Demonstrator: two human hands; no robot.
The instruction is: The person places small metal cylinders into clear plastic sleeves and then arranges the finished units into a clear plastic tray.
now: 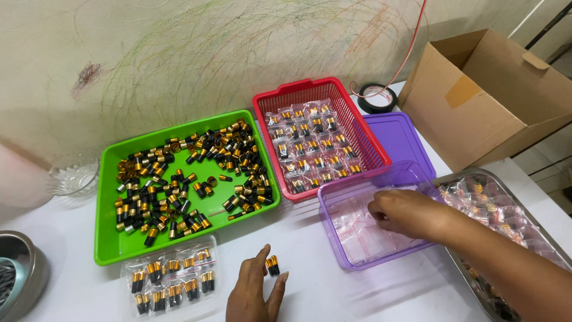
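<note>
Resting surface: white tabletop (333, 286) carries everything, set against a scribbled wall.
Cardboard box: open brown carton (488, 98) stands at the far right, well apart from both hands.
Green tray: flat green plastic tray (107, 238) holds a loose scatter of black-and-gold cylindrical caps (185, 179).
Red basket: red slotted plastic basket (298, 92) sits just right of the green tray, lined with rows of filled clear packets.
Steel tray: shiny metal tray (459, 177) at the right edge is heaped with more filled packets, under the right forearm.
Purple tub: translucent purple plastic tub (333, 203) lies in front of the red basket, holding empty clear zip bags (357, 229).
Purple lid: flat purple lid (405, 140) lies behind the tub.
Right hand: right hand (405, 211) reaches into the purple tub, fingers curled down onto the empty bags; whether one is pinched I cannot tell.
Left hand: left hand (256, 292) lies flat and open on the tabletop, gripping nothing.
Cap pair: two black-and-gold caps (272, 265) stand on the table between the left thumb and forefinger tips, just beside them.
Blister sheet: clear sheet of paired caps (170, 280) lies left of the left hand.
</note>
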